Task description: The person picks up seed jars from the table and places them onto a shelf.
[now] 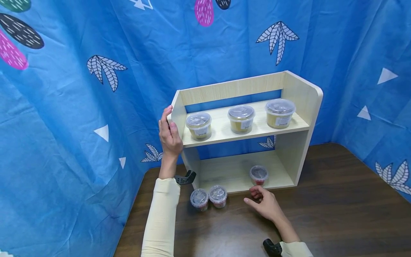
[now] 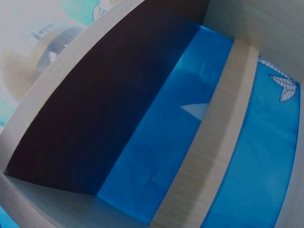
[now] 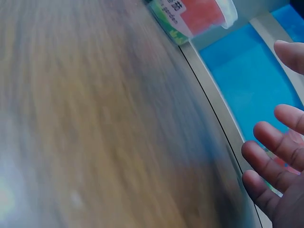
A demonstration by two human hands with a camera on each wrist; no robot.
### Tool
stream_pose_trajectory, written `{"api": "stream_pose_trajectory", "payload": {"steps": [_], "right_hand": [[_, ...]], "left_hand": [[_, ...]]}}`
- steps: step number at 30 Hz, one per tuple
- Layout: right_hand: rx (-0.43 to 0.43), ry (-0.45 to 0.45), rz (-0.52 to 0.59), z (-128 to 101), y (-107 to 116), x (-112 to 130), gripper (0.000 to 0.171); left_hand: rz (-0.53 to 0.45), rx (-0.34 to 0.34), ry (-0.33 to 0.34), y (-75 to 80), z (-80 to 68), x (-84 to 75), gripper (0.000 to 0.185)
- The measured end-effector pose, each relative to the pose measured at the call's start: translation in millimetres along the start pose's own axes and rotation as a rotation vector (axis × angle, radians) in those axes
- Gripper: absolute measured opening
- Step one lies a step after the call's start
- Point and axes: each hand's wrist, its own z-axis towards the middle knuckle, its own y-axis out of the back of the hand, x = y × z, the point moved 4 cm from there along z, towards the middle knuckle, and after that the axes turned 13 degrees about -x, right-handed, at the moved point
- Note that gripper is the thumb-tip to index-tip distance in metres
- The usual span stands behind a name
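A pale wooden two-level shelf (image 1: 302, 92) stands on a dark wooden table (image 1: 337, 210). My left hand (image 1: 169, 134) rests with straight fingers against the shelf's left side panel. The upper level carries three clear tubs of yellowish contents (image 1: 199, 125) (image 1: 241, 119) (image 1: 280, 113). A small red-filled cup (image 1: 258, 175) sits on the lower level near its front edge. My right hand (image 1: 264, 203) hovers just in front of that cup, fingers relaxed and holding nothing; the right wrist view shows its fingertips (image 3: 273, 161) and the cup (image 3: 199, 14). Two more small cups (image 1: 199, 198) (image 1: 218, 196) stand on the table.
Blue patterned fabric (image 1: 80, 107) hangs behind and on both sides. The left wrist view looks into the shelf interior (image 2: 95, 109) with blue cloth behind it. A black wrist strap piece (image 1: 185, 178) sits by my left forearm. The table stretches away to the right of the shelf.
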Motion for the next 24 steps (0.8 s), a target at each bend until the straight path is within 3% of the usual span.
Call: {"api": "stream_pose_trajectory", "payload": {"steps": [24], "right_hand": [[-0.011, 0.024, 0.034, -6, -31, 10, 0.055]], "left_hand": [[-0.025, -0.017, -0.003, -1.5, -1.2, 2.8, 0.044]]}}
